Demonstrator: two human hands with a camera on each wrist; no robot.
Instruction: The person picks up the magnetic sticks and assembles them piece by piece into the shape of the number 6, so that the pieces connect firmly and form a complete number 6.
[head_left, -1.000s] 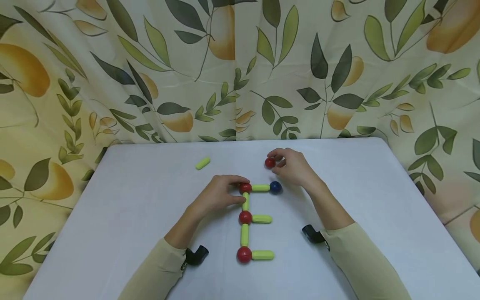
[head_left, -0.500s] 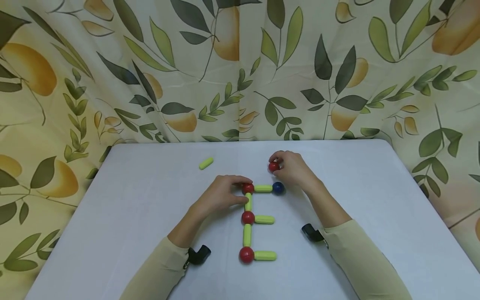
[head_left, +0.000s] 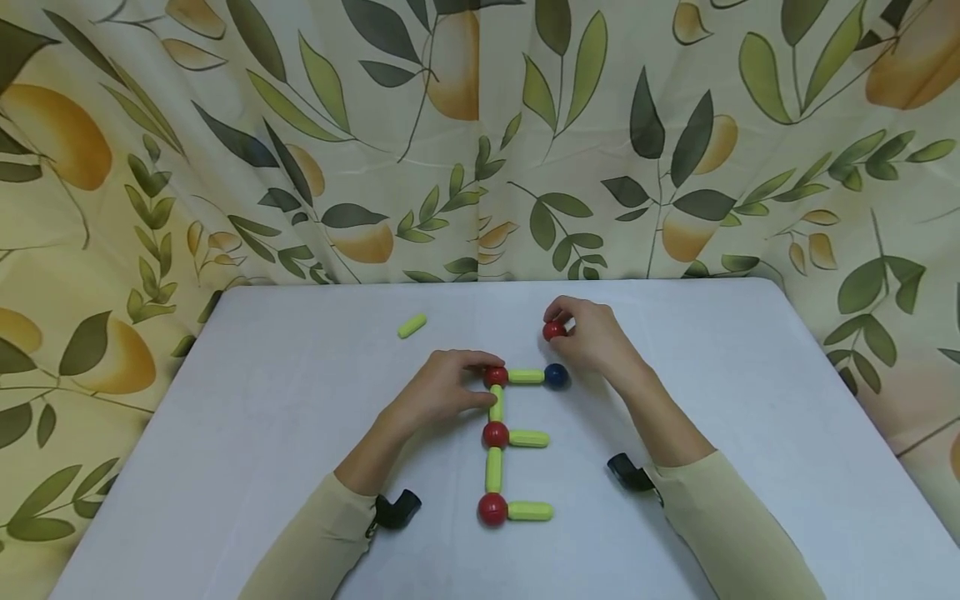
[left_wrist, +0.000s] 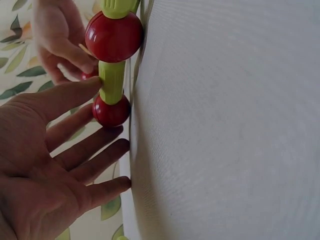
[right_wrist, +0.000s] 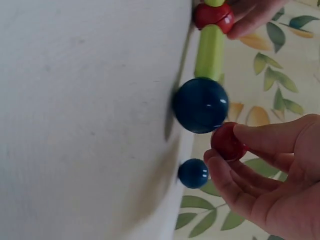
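Observation:
A frame of yellow-green rods (head_left: 493, 471) and red balls (head_left: 495, 434) stands on the table in an E shape. Its top arm ends in a dark blue ball (head_left: 556, 377). My left hand (head_left: 444, 385) has its thumb against the upper upright rod (left_wrist: 112, 82) and its index fingertip at the top red ball (left_wrist: 111, 111); the other fingers are spread. My right hand (head_left: 596, 340) pinches a loose red ball (right_wrist: 229, 142) between thumb and fingers, beyond the blue end ball. The middle and bottom arms are bare-ended rods (head_left: 529, 511).
One loose yellow-green rod (head_left: 412, 326) lies at the back left of the white table (head_left: 300, 375). Another blue ball (right_wrist: 193, 173) sits near the right hand, hidden behind it in the head view. A patterned curtain (head_left: 420, 192) hangs behind the table.
My right hand has shifted slightly right with the red ball, its fingers closer round it. The left hand and the frame keep their places; the head view has shifted a little.

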